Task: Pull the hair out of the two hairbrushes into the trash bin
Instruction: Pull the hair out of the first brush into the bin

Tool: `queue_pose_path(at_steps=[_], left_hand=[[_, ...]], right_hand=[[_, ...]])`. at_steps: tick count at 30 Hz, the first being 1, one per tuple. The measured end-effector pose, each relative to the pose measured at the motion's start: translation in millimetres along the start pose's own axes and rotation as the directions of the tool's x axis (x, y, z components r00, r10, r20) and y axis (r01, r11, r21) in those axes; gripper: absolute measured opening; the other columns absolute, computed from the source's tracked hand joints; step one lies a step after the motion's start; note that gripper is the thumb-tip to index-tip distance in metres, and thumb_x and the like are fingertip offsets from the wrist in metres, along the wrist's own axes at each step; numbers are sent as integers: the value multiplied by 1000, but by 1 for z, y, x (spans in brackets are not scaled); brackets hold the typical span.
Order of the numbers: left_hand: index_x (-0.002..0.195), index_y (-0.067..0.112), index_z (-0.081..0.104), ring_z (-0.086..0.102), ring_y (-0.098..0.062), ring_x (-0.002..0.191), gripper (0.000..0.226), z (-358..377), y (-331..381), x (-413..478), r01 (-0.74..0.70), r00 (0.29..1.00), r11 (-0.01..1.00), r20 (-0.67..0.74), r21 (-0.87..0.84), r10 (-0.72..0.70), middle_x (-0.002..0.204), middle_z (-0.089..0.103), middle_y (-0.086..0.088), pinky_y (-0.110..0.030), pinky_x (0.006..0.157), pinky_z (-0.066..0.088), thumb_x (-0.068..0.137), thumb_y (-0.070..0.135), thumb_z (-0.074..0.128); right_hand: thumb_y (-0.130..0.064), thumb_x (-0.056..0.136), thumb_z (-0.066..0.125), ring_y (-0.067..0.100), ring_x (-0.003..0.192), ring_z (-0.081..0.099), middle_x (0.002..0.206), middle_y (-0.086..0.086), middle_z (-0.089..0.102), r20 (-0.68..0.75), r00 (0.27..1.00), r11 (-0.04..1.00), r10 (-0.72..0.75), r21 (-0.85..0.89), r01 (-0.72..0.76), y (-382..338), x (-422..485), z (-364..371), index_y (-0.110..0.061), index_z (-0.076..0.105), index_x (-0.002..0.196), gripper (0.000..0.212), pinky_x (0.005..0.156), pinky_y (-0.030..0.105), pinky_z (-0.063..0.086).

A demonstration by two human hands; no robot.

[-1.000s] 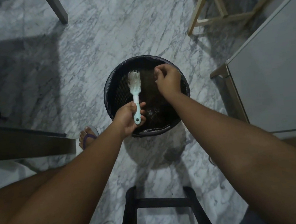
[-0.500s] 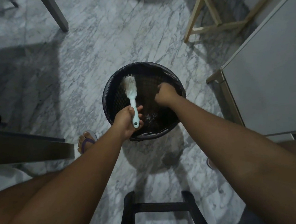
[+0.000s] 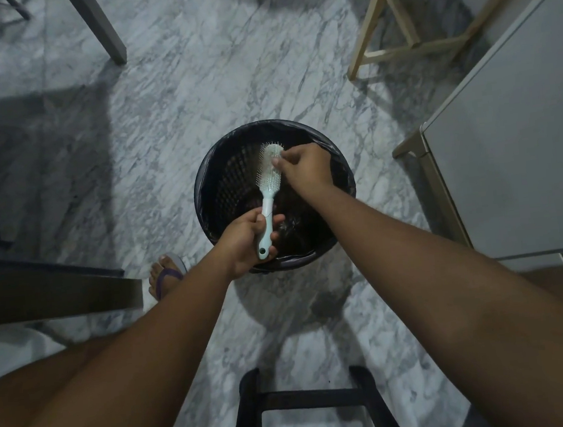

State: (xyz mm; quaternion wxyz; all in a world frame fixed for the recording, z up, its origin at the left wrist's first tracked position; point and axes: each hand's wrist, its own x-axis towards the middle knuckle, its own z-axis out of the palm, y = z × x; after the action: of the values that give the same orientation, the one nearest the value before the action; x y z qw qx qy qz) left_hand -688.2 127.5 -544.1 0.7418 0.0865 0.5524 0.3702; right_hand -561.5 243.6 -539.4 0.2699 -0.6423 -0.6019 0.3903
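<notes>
A pale mint hairbrush [image 3: 268, 176] is held over the round black trash bin [image 3: 212, 171], which is lined with a dark bag. My left hand [image 3: 246, 239] grips the brush by its handle, bristles up, head pointing away from me. My right hand [image 3: 305, 166] rests at the right side of the brush head, its fingertips pinched together on the bristles. Whether hair is between the fingers is too dim to tell. Dark hair lies at the bottom of the bin. Only one hairbrush is in view.
The bin stands on a grey marble floor. A white cabinet [image 3: 514, 142] is at the right, a wooden frame [image 3: 404, 43] at the far right, a dark bench edge [image 3: 50, 294] at the left, a black stool frame [image 3: 312, 406] near me, my sandalled foot [image 3: 165, 276] beside the bin.
My right hand dipped down into the bin, then rose back to the brush head and pinched at the bristles. The brush tilted slightly to the right in my left hand.
</notes>
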Motion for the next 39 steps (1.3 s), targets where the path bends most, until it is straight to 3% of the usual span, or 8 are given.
queue_pose_path(at_steps=[6,13,15,17,19,24,29,39], left_hand=[[135,10,50,51,-13,64,33,-2,-7,5,-8,997,1000,-79,2,8,107,62,-7,-28,51,44,106,14,34],[124,5,54,48,-12,62,30,-5,-6,6,-13,985,995,-173,-99,-4,96,59,-5,-24,47,43,106,16,32],[127,8,53,49,-12,62,29,-4,-6,5,-29,985,996,-173,-88,13,101,61,-4,-24,47,42,106,16,33],[130,11,51,49,-13,63,29,-2,-6,5,-44,986,996,-163,-82,30,106,62,-4,-24,48,41,106,15,34],[131,12,50,50,-14,65,30,-1,-5,4,-55,988,996,-151,-75,43,110,63,-4,-25,49,41,106,14,34],[130,15,50,50,-14,67,29,0,-7,3,-65,991,997,-123,-44,59,113,64,-4,-26,51,41,106,13,34],[137,17,50,53,-14,70,34,-3,-8,5,-50,995,998,-84,-37,47,115,64,-3,-28,52,44,105,14,38],[138,13,49,55,-15,70,35,-1,-4,1,-45,999,993,20,-110,48,118,63,-8,-27,50,45,104,12,39]], right_hand=[[-16,90,67,10,75,64,83,3,73,-11,996,995,-92,-46,91,-4,0,2,-10,75,87,10,73,19,51],[-13,98,53,20,79,59,88,11,63,-438,864,942,-247,101,320,-11,-8,-10,-3,60,93,13,68,16,43],[-11,97,51,26,84,62,92,13,65,-361,919,977,-156,83,198,-3,-5,-10,-3,59,97,12,74,25,49],[-6,90,54,31,104,62,110,16,67,-70,997,993,44,-107,-51,7,-3,-9,-3,63,111,22,91,32,48],[-6,86,58,34,121,56,128,20,61,133,965,932,224,-317,-173,14,-6,-8,-1,57,127,41,101,31,44],[-30,94,59,30,125,53,136,19,54,64,998,991,1,-131,8,6,-13,-1,-9,43,145,57,106,37,41],[-47,82,74,17,112,52,129,12,48,212,965,972,-157,-142,189,-5,-10,8,-23,42,148,77,100,29,45],[-27,87,74,18,93,67,103,10,70,76,973,956,-216,-185,226,-8,-6,11,-11,77,105,25,82,21,50]])
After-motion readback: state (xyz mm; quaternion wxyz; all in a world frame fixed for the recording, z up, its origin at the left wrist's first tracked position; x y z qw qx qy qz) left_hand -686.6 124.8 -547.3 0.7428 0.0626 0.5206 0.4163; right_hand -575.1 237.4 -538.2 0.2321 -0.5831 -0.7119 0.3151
